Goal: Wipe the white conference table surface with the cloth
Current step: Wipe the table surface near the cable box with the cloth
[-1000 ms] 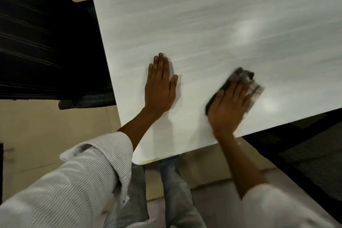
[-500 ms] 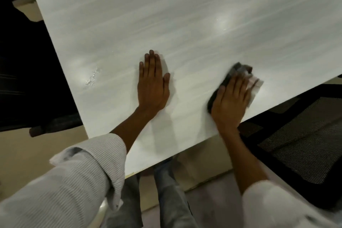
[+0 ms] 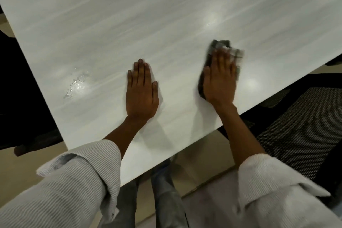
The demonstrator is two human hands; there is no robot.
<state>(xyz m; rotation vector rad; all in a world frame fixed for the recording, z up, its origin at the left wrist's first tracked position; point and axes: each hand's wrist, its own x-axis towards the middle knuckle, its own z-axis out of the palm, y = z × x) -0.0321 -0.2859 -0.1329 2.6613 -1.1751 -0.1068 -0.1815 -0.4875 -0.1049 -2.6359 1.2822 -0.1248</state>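
The white conference table (image 3: 148, 16) with faint grey streaks fills the upper part of the view, its corner pointing toward me. My right hand (image 3: 220, 79) lies flat with straight fingers on a dark checked cloth (image 3: 220, 45), pressing it against the table near the right edge. The cloth pokes out beyond my fingertips and along my thumb side. To the left of it, my left hand (image 3: 141, 90) rests palm-down on the bare tabletop, fingers together. A small patch of water drops (image 3: 75, 84) glistens further left.
A black mesh chair (image 3: 299, 124) stands under the table's right edge. Dark seating (image 3: 22, 83) sits beyond the left edge. Beige floor (image 3: 22, 170) and my legs in grey jeans (image 3: 162, 201) show below the table corner.
The view has shifted, bringing more of the table's left part and the wet patch into sight. My right hand with the cloth has slid slightly away from the right edge; my left hand stays planted.
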